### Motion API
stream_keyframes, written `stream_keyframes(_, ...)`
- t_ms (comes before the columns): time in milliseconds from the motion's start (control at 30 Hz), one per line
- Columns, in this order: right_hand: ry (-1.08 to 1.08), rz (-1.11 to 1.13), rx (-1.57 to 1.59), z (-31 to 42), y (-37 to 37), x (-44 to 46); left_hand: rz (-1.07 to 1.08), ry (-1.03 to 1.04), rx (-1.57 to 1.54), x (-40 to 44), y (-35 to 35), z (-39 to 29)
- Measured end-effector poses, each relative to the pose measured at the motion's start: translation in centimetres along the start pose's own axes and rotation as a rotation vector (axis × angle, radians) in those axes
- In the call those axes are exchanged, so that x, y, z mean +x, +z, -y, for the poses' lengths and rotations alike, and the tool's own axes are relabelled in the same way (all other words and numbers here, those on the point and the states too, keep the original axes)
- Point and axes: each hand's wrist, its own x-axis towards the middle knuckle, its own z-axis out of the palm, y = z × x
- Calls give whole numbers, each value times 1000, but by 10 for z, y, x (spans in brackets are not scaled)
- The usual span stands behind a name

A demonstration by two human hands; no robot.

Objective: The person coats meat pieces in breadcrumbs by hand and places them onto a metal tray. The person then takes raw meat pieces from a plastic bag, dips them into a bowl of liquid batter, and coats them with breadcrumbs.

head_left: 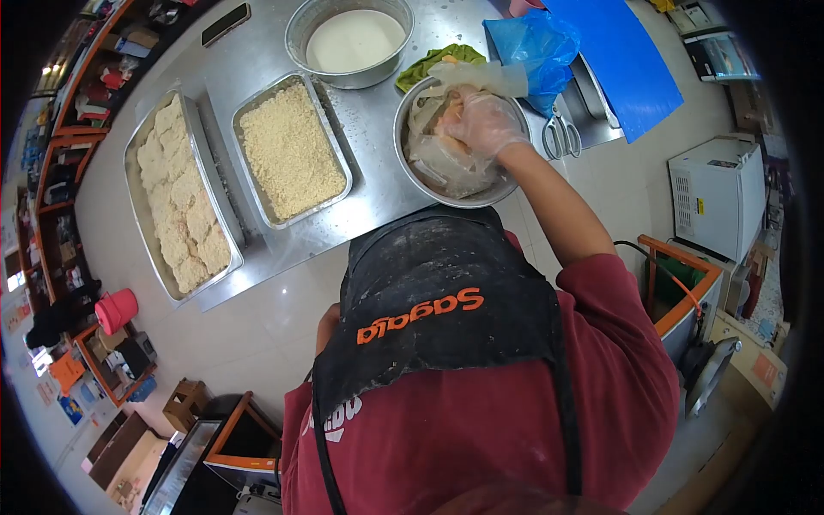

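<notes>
My right hand (489, 124), in a clear plastic glove, reaches into a round metal bowl (403, 150) at the table's edge. Its fingers curl down around a pale orange-pink piece of raw meat (450, 118), inside an opened clear plastic bag (442, 163). The fingertips are partly hidden by the bag and the meat. My left hand is out of sight; only a bit of the left arm (327, 326) shows beside the black apron. Left of the bowl stands a tray of pale crumbs (290, 150). Farther left, a longer tray holds crumb-coated pieces (182, 193).
A big metal basin (350, 80) of white liquid stands behind the crumb tray. By the bowl are a green cloth (439, 63), a blue plastic bag (536, 56) and scissors (561, 136). A phone (227, 25) lies at the far left, a blue sheet (622, 64) at right.
</notes>
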Motion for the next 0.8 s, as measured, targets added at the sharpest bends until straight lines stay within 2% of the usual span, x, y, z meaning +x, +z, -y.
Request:
stream_keyframes(33,96,43,-27,7,-5,-2,1,3,-1,0,0,0)
stream_keyframes(133,119,-23,-85,2,13,4,-3,11,-6,0,1,0)
stream_keyframes(233,38,-32,-19,-11,8,-6,-9,13,-15,-1,2,2)
stream_keyframes(333,-124,-157,306,-48,16,-1,-10,16,-18,-1,1,4)
stream_keyframes(433,28,59,757,-53,16,-1,-3,23,-15,0,-1,5)
stream_keyframes(500,53,282,636,-67,25,15,1,28,-11,1,-4,6)
stream_keyframes(567,52,376,435,-49,9,9,6,34,-9,2,-6,6)
stream_keyframes(633,23,345,159,-22,-12,-9,7,39,-6,2,-10,7)
stream_keyframes(733,-21,-71,187,-42,16,-11,5,45,-11,1,-13,9)
stream_keyframes(800,-48,-148,376,-24,-3,-25,3,45,-13,1,-15,11)
